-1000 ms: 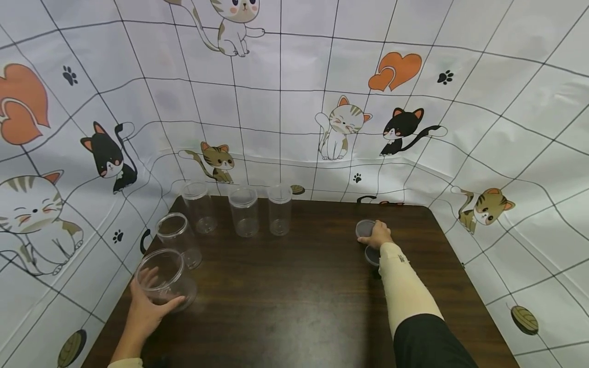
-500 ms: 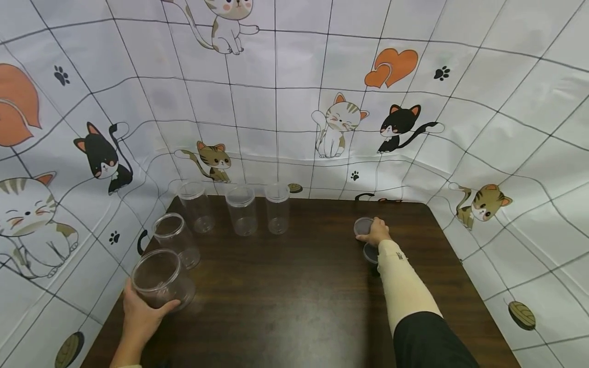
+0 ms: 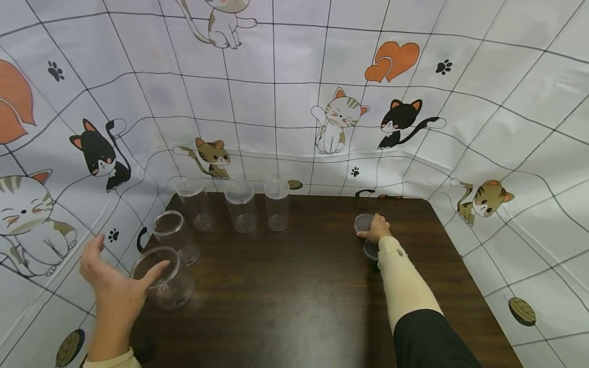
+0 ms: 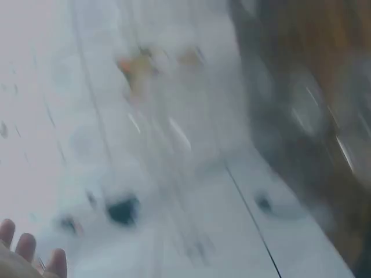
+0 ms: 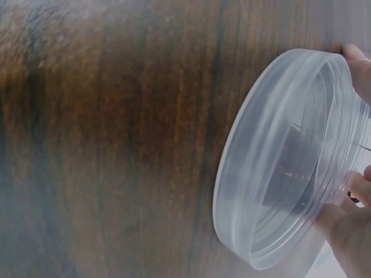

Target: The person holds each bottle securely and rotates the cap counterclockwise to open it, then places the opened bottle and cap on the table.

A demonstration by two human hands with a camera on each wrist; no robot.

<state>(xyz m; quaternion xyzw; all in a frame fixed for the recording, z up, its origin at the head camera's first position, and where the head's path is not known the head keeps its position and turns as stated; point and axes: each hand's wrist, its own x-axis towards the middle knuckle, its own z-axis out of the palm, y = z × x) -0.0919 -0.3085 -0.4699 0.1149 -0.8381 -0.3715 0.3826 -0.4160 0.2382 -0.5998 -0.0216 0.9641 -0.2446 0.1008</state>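
Observation:
My left hand (image 3: 115,286) is raised at the table's left edge, thumb and fingers spread apart, holding nothing. It overlaps the rim of a wide clear plastic jar (image 3: 177,291), open at the top, which stands on the table. In the left wrist view, blurred by motion, only its fingertips (image 4: 26,246) show at the lower left corner. At the table's far right, my right hand (image 3: 378,229) grips a round clear plastic lid (image 3: 363,222) between thumb and fingers. A second clear lid (image 3: 370,249) lies nearer, under the wrist; it fills much of the right wrist view (image 5: 249,168).
Behind the wide jar stands another open clear jar (image 3: 181,243). Three clear jars with frosted-looking tops, a left one (image 3: 200,207), a middle one (image 3: 242,212) and a right one (image 3: 277,209), line the back edge. A cat-print sheet (image 3: 294,102) walls the dark wooden table (image 3: 285,291).
My left hand has let go of the wide jar and moved up and left, fingers spreading. The jar stays in place. The right hand keeps its hold on the far lid.

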